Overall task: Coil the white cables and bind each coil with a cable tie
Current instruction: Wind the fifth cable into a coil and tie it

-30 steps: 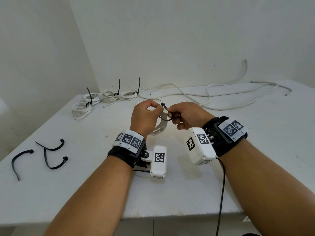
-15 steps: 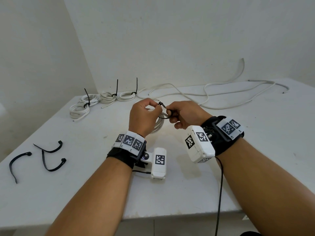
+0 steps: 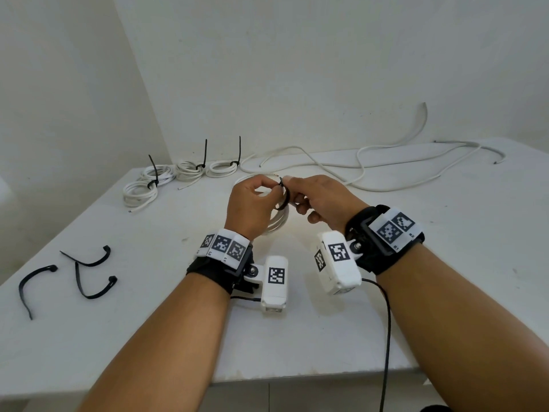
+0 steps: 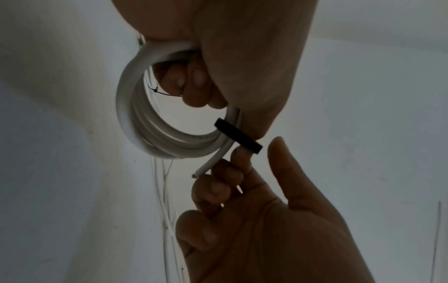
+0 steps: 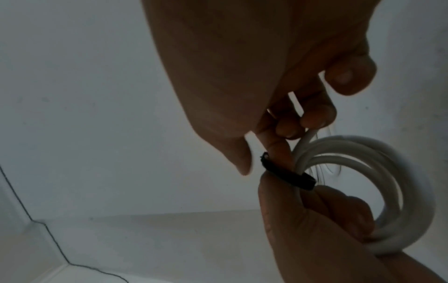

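My left hand [image 3: 271,190] grips a small coil of white cable [image 3: 279,221] above the middle of the table. A black cable tie [image 3: 284,199] loops round the coil's strands. In the left wrist view the coil [image 4: 135,124] hangs from my curled fingers and the tie [image 4: 238,138] crosses it beside a free cable end. My right hand [image 3: 292,190] holds the tie. In the right wrist view its index finger lies against the tie [image 5: 288,177], with the thumb tip just off it. My left thumb [image 5: 278,191] presses the tie onto the coil [image 5: 392,172].
Several bound coils [image 3: 190,171] with upright tie tails lie at the table's back left. Long loose white cables [image 3: 386,173] sprawl across the back right. Three spare black ties [image 3: 89,260] lie at the left. The table's front edge [image 3: 297,379] is close to me, and walls stand behind and to the left.
The tie's loop round the coil looks narrower, and my right fingers sit closer to its upper end. My left hand keeps its hold on the coil, and both hands have barely shifted.
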